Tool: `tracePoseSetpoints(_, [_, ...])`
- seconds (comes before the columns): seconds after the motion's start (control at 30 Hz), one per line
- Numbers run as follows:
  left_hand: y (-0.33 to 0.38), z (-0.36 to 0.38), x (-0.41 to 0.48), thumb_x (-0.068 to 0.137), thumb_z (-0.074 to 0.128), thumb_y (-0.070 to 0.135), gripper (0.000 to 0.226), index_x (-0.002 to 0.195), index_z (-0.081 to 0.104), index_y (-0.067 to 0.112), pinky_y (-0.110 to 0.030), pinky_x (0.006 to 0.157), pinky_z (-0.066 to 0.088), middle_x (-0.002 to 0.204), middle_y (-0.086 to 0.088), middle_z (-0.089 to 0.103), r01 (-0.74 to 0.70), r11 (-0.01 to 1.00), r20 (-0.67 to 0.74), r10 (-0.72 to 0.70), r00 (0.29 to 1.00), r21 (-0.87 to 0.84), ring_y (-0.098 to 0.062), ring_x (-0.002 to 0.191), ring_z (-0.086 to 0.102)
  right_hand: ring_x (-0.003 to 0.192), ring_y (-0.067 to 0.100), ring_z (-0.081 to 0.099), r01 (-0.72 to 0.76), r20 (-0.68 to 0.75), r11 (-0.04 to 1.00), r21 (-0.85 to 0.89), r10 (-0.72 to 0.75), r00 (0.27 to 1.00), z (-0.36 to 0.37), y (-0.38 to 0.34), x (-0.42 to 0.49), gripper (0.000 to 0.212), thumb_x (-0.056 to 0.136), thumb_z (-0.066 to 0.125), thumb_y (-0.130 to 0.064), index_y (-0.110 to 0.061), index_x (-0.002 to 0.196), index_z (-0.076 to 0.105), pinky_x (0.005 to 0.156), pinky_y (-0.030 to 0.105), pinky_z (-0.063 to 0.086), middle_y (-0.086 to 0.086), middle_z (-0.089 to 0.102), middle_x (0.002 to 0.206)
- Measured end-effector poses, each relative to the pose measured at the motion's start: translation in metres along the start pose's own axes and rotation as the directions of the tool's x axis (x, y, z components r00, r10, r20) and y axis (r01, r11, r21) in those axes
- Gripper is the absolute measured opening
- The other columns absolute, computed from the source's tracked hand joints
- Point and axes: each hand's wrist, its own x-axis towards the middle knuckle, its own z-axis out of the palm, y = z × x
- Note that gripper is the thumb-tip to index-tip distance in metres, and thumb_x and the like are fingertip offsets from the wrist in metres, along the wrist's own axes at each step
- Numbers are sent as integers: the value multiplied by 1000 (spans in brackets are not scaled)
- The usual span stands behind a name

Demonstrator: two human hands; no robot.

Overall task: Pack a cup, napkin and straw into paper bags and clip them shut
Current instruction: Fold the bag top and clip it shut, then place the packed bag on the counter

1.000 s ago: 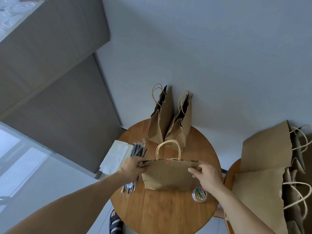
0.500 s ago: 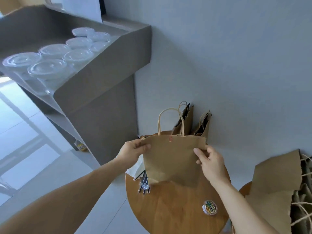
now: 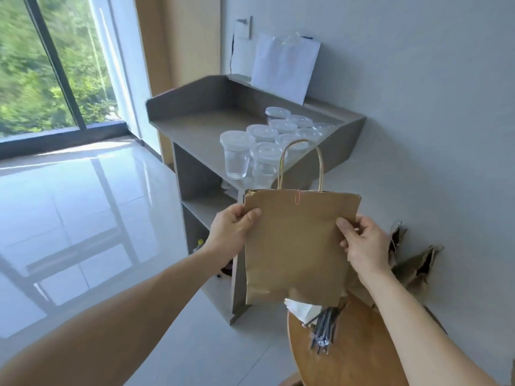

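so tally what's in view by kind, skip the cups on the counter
paper bags: 3, one held, two against the wall
paper clips: 1
napkin stacks: 1
straw bundles: 1
total: 6

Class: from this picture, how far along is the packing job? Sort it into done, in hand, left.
Done: the paper bag has a paper clip on its top edge. In hand: left hand and right hand grip its sides in the air. Left: probably more bags, since cups, napkins and straws lie unpacked.
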Motion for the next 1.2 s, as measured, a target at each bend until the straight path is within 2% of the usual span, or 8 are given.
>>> tracePoseSetpoints(0.13, [24,-76,5,95,65,32,12,88,73,26,-13,55,50,80,10,75,-57,998,-137,54,989,-21,-1,68,69,47,3,54,29,83,997,75,-36,996,67,-59,-1,10,92,68,-31,-29,82,67,60,30,44,-15,61,55])
tracePoseSetpoints(0.3, [44,-146,34,96,61,38,17,85,72,30,-33,67,60,86,0,75,-128,992,-283,123,951,2,-19,79,71,45,5,54,69,157,981,179,-98,983,144,-118,19,10,92,68,-26,-25,83,64,57,32,44,-17,59,55])
tracePoseSetpoints(0.43, [64,-190,75,97,60,34,21,80,70,27,-17,54,52,75,14,71,-194,981,-455,182,872,20,0,64,65,42,5,53,138,175,962,237,-182,968,203,-162,49,13,93,66,-23,-26,81,62,57,31,44,-18,62,61])
tracePoseSetpoints(0.6, [94,-241,129,96,60,38,21,85,69,22,-29,66,50,73,15,67,-205,976,-583,211,785,77,-5,68,60,42,2,53,204,153,923,327,-265,952,276,-209,91,16,93,65,-26,-33,79,61,54,19,46,-21,65,63])
tracePoseSetpoints(0.83, [120,-297,203,97,61,32,20,89,68,16,-47,79,56,88,-4,69,-197,973,-608,228,760,120,-19,80,62,68,20,66,175,164,924,339,-242,956,371,-249,153,17,95,60,-30,-35,78,58,76,42,56,-15,65,74])
tracePoseSetpoints(0.9, [120,-313,225,97,62,30,19,92,70,13,-43,76,57,89,-4,71,-203,972,-598,233,767,118,-19,80,64,75,22,67,152,164,924,352,-221,962,398,-256,172,18,96,58,-31,-35,78,57,80,45,56,-15,65,80])
tracePoseSetpoints(1.03, [116,-344,273,96,64,27,14,86,73,23,-16,57,53,76,11,74,-264,955,-568,292,770,135,-2,67,68,87,20,65,97,126,910,403,-161,979,456,-273,216,10,96,56,-31,-35,87,60,86,46,54,-15,65,89])
tracePoseSetpoints(1.2, [110,-375,346,94,66,30,17,81,74,21,-15,59,52,76,9,74,-299,930,-496,366,787,213,-1,67,66,91,14,62,97,22,903,418,-117,993,516,-287,275,7,98,54,-29,-33,96,60,76,29,43,-18,61,91])
